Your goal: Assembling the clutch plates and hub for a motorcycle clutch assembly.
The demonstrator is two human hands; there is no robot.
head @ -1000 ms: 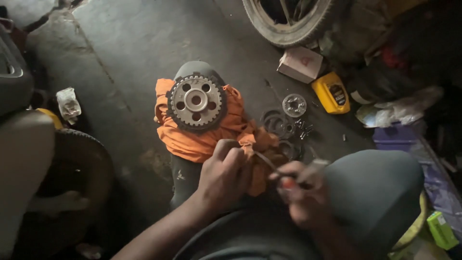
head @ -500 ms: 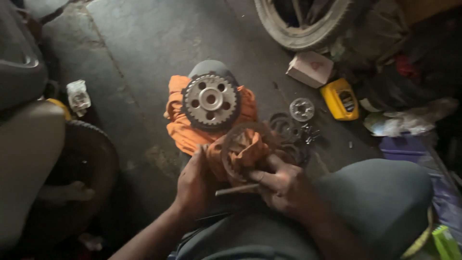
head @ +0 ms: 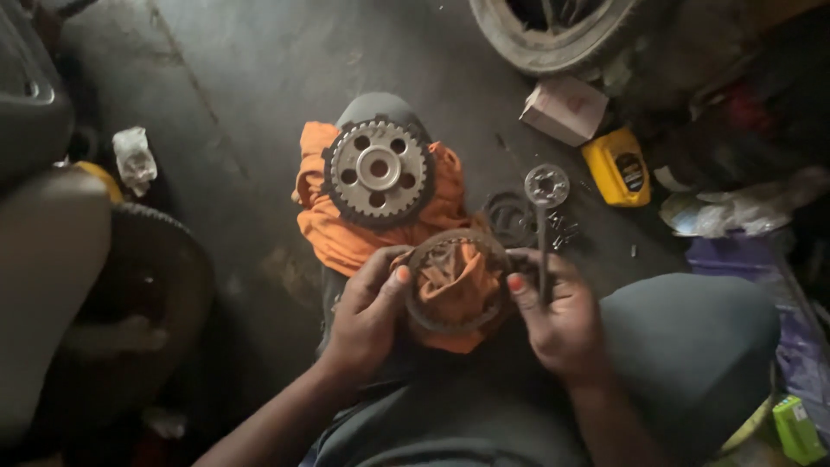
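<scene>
- The left hand (head: 367, 316) grips the left edge of a flat ring (head: 456, 281).
- The ring sits face-up between both hands, orange rag (head: 454, 290) bunched through it, below the toothed gear (head: 378, 170).
- The right hand (head: 558, 316) pinches the right edge, also holding a thin upright tool (head: 544, 259).

Both hands, left hand (head: 367, 320) and right hand (head: 562, 320), hold a toothed ring (head: 456, 281) wrapped around orange cloth (head: 454, 285). Beyond it, a sprocket (head: 379, 170) rests on the concrete floor (head: 259, 86).
</scene>
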